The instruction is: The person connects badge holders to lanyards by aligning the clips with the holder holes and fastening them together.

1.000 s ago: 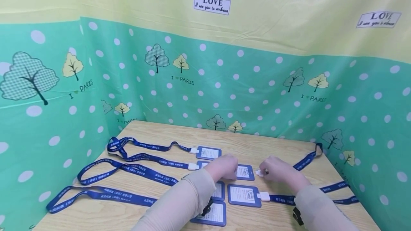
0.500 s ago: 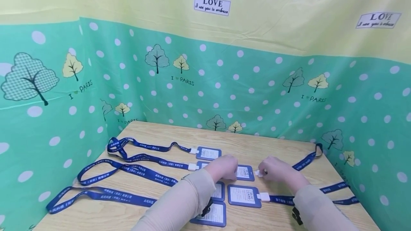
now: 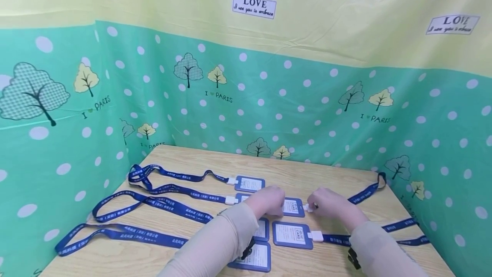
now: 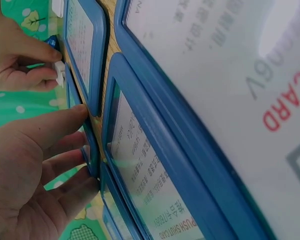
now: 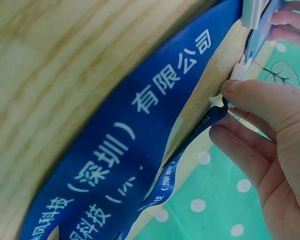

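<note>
My left hand point(image 3: 267, 200) grips a blue-framed ID badge holder point(image 3: 293, 207) lying flat on the table. In the left wrist view its thumb point(image 4: 70, 117) is on one edge and the fingers reach the opposite side. Just right of that holder, my right hand point(image 3: 330, 203) pinches a white plastic clip point(image 5: 238, 70) between thumb and fingers. The clip's tip is right at the holder's slotted end. A blue lanyard point(image 5: 167, 182) with white lettering trails from the clip, partly hidden behind the hand in the head view.
On the wooden table point(image 3: 215, 157), several badge holders with blue lanyards point(image 3: 150, 236) lie in a left column. Nearer me on the right, another badge holder point(image 3: 292, 234) has its white clip point(image 3: 316, 236) attached. A polka-dot curtain point(image 3: 246, 110) encloses the table's back and sides.
My right hand has shifted slightly left, bringing the white clip closer to the badge holder's end. The left hand and the other badge holders have stayed in place.
</note>
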Tool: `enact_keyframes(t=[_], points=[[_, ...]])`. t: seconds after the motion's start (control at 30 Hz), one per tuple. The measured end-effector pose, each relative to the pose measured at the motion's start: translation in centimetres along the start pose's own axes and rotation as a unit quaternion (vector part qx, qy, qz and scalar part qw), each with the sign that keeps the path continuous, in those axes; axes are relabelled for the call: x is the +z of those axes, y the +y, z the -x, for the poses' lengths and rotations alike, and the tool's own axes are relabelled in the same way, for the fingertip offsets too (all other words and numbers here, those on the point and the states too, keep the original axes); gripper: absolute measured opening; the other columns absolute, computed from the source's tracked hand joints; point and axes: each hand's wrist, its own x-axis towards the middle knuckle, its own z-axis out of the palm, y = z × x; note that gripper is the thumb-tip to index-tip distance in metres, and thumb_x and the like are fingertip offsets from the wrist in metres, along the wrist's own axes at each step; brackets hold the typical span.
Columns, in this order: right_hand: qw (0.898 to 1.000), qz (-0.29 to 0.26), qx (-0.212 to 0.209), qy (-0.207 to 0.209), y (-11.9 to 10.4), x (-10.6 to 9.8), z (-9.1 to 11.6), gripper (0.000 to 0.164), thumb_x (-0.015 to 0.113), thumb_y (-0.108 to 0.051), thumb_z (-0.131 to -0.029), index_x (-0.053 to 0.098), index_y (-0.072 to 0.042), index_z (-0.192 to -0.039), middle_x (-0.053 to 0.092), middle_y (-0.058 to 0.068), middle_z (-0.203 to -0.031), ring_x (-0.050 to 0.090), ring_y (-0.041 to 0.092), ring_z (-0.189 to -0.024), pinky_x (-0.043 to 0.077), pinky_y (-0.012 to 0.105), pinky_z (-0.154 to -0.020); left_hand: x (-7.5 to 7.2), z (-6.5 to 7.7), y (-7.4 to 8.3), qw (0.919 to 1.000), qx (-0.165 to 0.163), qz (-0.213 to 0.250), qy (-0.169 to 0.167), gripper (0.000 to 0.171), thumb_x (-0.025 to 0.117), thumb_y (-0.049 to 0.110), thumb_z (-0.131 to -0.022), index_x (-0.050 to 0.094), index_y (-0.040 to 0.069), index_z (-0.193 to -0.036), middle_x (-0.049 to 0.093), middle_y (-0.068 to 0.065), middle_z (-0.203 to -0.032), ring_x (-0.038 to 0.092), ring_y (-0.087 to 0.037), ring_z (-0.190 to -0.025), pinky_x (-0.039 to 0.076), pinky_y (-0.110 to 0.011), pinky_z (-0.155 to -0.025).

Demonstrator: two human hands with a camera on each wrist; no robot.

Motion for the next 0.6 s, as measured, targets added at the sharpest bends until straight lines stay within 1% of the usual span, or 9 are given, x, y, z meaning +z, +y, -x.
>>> enact_keyframes(t=[0.13,0.23,0.4,0.6], points=[[1.0,-0.001,0.004,0.001,0.06,0.0,0.07,0.018,0.077,-0.007,-0.09,0.079,-0.025,-0.088,0.071,-0.009,-0.09,0.061,0.009,-0.082,0.057,0.039,-0.086,-0.01,-0.04,0.03,1.0,0.003,0.0,0.002,0.013,0.082,0.024,-0.085,0.072,0.017,-0.08,0.06,0.005,-0.078,0.057,-0.01,-0.068,0.052,-0.025,-0.069],[1.0,-0.004,0.0,0.008,0.01,0.08,0.19,0.018,0.077,-0.006,-0.089,0.079,-0.024,-0.089,0.072,-0.007,-0.092,0.065,0.011,-0.085,0.057,0.04,-0.087,0.11,-0.07,-0.12,1.0,0.005,0.001,0.002,0.014,0.082,0.025,-0.084,0.071,0.017,-0.08,0.06,0.005,-0.079,0.057,-0.011,-0.069,0.052,-0.026,-0.069],[1.0,-0.011,-0.002,0.014,0.06,0.37,0.26,0.016,0.078,-0.007,-0.088,0.079,-0.023,-0.088,0.073,-0.007,-0.091,0.066,0.011,-0.084,0.058,0.038,-0.085,0.32,-0.06,-0.28,1.0,0.005,0.005,-0.001,0.014,0.082,0.026,-0.085,0.071,0.018,-0.081,0.06,0.005,-0.08,0.057,-0.011,-0.069,0.052,-0.026,-0.069],[1.0,-0.017,0.005,0.024,0.2,0.41,0.24,0.015,0.078,-0.009,-0.089,0.079,-0.024,-0.086,0.072,-0.009,-0.089,0.065,0.009,-0.082,0.058,0.038,-0.085,0.02,-0.2,-0.2,1.0,0.009,0.0,-0.001,0.014,0.083,0.026,-0.084,0.073,0.017,-0.083,0.061,0.005,-0.08,0.057,-0.01,-0.07,0.053,-0.025,-0.071]])
